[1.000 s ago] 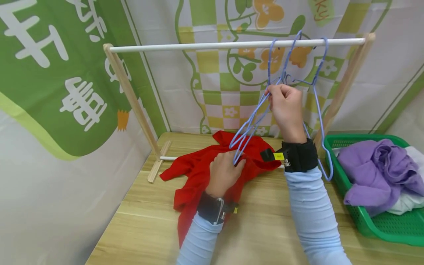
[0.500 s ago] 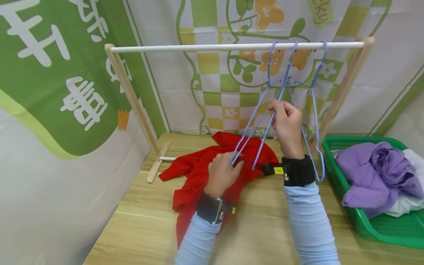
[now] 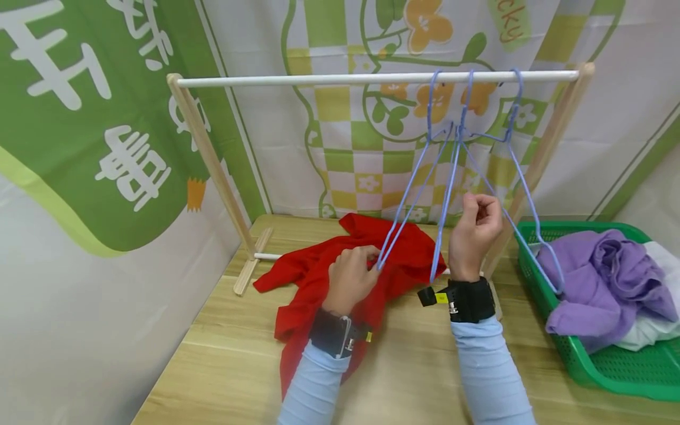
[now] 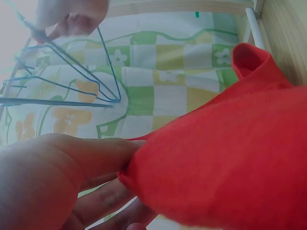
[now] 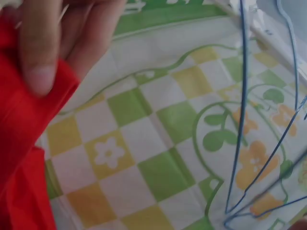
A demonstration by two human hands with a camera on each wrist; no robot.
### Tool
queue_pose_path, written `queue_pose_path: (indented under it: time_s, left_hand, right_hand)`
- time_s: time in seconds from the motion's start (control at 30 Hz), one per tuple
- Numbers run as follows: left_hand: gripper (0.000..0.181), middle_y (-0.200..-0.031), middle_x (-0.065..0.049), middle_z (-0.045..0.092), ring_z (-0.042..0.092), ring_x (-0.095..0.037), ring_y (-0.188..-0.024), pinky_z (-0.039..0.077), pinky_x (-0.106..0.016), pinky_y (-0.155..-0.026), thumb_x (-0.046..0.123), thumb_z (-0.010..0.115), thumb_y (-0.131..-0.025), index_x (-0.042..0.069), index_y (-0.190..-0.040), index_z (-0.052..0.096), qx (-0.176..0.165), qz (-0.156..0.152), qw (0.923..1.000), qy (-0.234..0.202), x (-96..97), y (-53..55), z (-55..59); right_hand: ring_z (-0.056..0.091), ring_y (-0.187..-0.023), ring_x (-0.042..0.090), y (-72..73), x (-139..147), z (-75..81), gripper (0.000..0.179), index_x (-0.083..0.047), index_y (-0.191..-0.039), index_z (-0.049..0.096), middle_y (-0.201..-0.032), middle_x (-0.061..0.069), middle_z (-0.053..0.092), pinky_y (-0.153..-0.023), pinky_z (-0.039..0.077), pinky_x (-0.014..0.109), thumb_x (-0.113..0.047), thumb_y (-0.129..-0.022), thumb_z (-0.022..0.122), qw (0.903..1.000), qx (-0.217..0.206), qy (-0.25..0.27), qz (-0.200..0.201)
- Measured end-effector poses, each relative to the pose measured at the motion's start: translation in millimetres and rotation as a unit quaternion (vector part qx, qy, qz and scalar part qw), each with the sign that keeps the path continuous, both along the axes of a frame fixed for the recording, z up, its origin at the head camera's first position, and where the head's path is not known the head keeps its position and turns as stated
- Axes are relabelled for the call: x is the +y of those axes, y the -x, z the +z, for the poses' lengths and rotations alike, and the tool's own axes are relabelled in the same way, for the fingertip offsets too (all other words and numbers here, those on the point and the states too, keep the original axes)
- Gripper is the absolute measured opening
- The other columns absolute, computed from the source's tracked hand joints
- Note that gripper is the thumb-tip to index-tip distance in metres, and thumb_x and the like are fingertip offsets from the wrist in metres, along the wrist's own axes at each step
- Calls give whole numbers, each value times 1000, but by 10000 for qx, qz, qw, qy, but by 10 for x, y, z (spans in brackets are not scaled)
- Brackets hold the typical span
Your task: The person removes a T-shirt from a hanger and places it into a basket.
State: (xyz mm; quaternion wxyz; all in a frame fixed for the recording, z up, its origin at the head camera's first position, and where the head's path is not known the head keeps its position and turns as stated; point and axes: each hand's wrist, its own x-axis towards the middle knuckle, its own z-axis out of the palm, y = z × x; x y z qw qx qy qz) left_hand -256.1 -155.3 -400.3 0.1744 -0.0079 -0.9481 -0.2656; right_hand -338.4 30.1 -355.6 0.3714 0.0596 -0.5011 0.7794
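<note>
In the head view a red long-sleeved shirt (image 3: 313,283) lies spread on the table. My left hand (image 3: 350,277) pinches its edge, and the left wrist view shows the raised red cloth (image 4: 225,153) between thumb and fingers. Three blue wire hangers hang from the rack's white bar: the left hanger (image 3: 408,195), the middle hanger (image 3: 445,218) and the right hanger (image 3: 531,195). Between the middle and right ones my right hand (image 3: 474,236) is raised with curled fingers, and no wire shows in its grip. The left hanger's lower end overlaps my left thumb in the head view.
At the right stands a green basket (image 3: 589,369) with a purple garment (image 3: 611,289) and white cloth (image 3: 659,260). The rack has wooden uprights, one at the left (image 3: 212,168) and one at the right. A patterned curtain (image 3: 366,177) backs it.
My right hand has let go of the hanger wire and come down and slightly right. The middle hanger hangs straighter, and the right one has swung rightward. My left hand stays on the shirt.
</note>
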Motion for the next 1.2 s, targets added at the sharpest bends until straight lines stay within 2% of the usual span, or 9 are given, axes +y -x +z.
queue_pose_path:
  time_s: [0.17,0.3,0.4,0.47,0.63,0.77,0.87,1.0,1.2]
  left_hand:
    - [21,-100,5,82,76,-26,-89,55,-43,-65,21,76,-93,23,-113,81,-150,42,9999,-18,-12,22,-44]
    - [10,-93,6,81,75,-27,-84,53,-43,-62,23,76,-94,24,-103,81,-258,91,9996,-7,-25,40,-102]
    - [2,-81,5,77,73,-28,-79,49,-40,-58,24,76,-94,24,-92,77,-353,66,9993,68,-34,61,-157]
    - [6,-75,4,74,72,-29,-77,48,-40,-57,24,75,-95,23,-90,75,-410,69,9991,122,-41,85,-193]
    - [6,-80,-2,76,73,-30,-82,54,-47,-67,23,75,-97,17,-97,77,-648,161,9973,299,-77,148,-276]
    - [35,-121,-17,73,65,-43,-121,46,-72,-101,27,75,-96,8,-126,73,-1396,157,9895,325,-100,152,-334]
    - [72,-162,-26,42,30,-56,-153,17,-90,-111,40,75,-93,13,-155,52,-2258,330,9730,344,-112,141,-371]
    - [107,-177,-25,-2,-4,-61,-159,5,-94,-107,58,81,-81,27,-169,26,-2960,760,9505,561,-121,131,-400]
    - [129,-175,-23,-21,-7,-62,-158,23,-94,-101,51,90,-73,32,-171,8,-3676,930,9240,484,-210,223,-541]
  right_hand:
    - [32,-62,6,10,94,-281,29,-19,-77,56,-68,-9,41,-67,29,24,-12,-105,53,9936,-906,-637,212]
    - [43,-66,8,9,161,-514,25,-10,-86,65,-71,-5,51,-66,36,24,-19,-105,53,9563,-2013,-2041,580]
    - [60,-82,17,-18,160,-649,24,-5,-107,72,-90,9,69,-75,46,28,-26,-102,61,9018,-2348,-3477,1031]
    - [64,-106,28,-32,120,-706,36,-5,-125,70,-116,18,71,-91,51,38,-30,-99,67,8660,-2151,-4258,1502]
    - [28,-154,46,-107,-52,-795,94,-23,-163,38,-167,25,31,-116,31,74,-53,-85,81,7558,-1780,-5773,2527]
    - [3,-163,47,-209,-169,-886,127,-33,-170,15,-177,20,2,-116,19,84,-67,-71,86,6630,-2137,-6530,2974]
    - [-5,-164,47,-276,-251,-975,134,-35,-170,11,-178,19,-5,-116,18,85,-67,-66,89,6212,-2317,-6759,3219]
    - [-5,-163,51,-359,-355,-1088,135,-37,-170,13,-178,21,-5,-115,17,86,-64,-64,92,5966,-2309,-6902,3381]
    - [2,-162,53,-465,-469,-1180,132,-42,-168,15,-178,21,1,-119,20,81,-61,-64,93,5676,-2061,-7256,3299]
